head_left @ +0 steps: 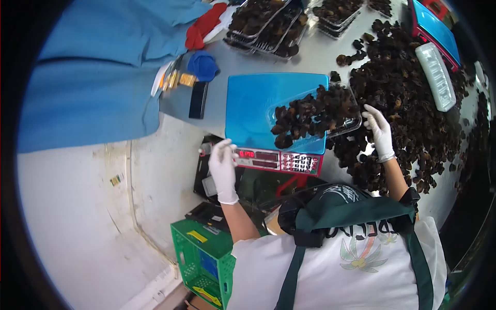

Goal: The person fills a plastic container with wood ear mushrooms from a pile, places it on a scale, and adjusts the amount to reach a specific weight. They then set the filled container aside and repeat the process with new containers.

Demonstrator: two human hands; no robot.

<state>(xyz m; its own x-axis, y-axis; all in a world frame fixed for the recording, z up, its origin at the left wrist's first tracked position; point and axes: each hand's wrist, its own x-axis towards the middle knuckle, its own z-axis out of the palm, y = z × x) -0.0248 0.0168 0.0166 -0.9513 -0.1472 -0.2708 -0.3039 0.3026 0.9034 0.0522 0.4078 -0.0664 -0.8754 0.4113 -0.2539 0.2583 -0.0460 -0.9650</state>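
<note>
A red scale with a blue platform (253, 111) stands on the grey table. On it rests a clear plastic tray (315, 114) filled with dark dried pieces. My left hand (223, 165), in a white glove, rests against the scale's front left corner beside the lit display (258, 155), with nothing in it. My right hand (380, 133), also gloved, lies with fingers stretched out at the tray's right corner, over a big heap of the same dark pieces (408, 98) spread across the table.
Another person in blue (98, 67) stands at the top left, by a red cloth (204, 26), a blue cloth (202, 64) and a black phone (198, 99). Filled trays (268, 26) are stacked at the back. A second scale (436, 31) and a white tray (436, 76) lie right. A green crate (204, 258) stands below.
</note>
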